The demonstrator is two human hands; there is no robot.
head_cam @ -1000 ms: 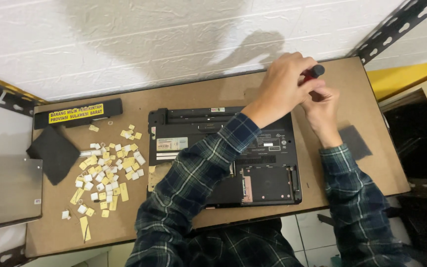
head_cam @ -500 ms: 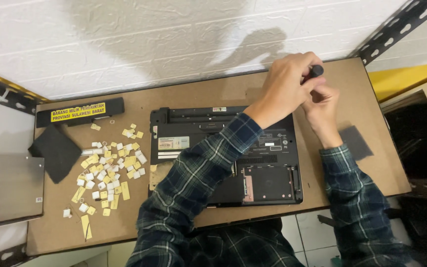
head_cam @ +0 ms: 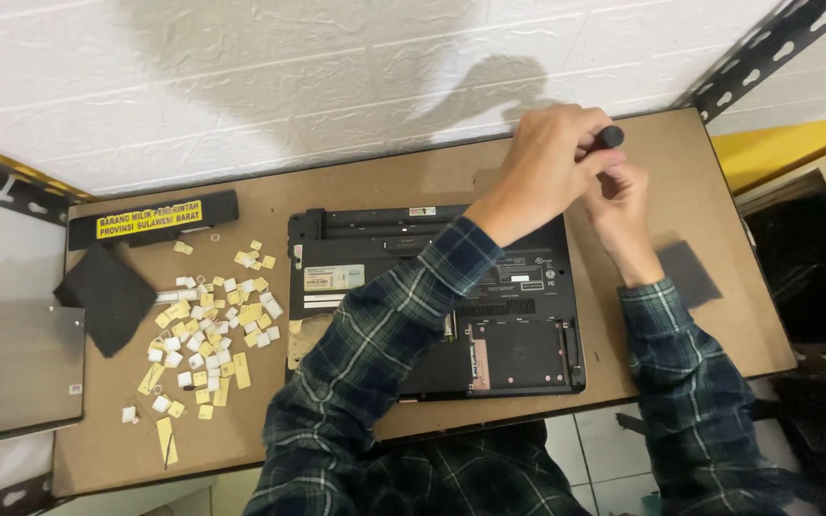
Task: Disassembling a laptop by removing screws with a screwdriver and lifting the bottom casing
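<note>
Up top, left hand point(head_cam: 549, 158) fingers closed around black tool handle point(head_cam: 608, 137); right hand point(head_cam: 623, 196) fingers touching beneath.

Middle of the laptop point(head_cam: 518, 287) hidden under the left forearm. Only the black butt of the tool point(head_cam: 609, 137) visible, the rest buried inside the left hand point(head_cam: 547, 162). Right hand point(head_cam: 623, 205) fingers tucked behind the left, grip impossible to tell. Metal tray point(head_cam: 16, 368) off the desk point(head_cam: 413, 191) left edge, cut by the frame. Small keycaps point(head_cam: 207, 330) too tiny to read.
</note>
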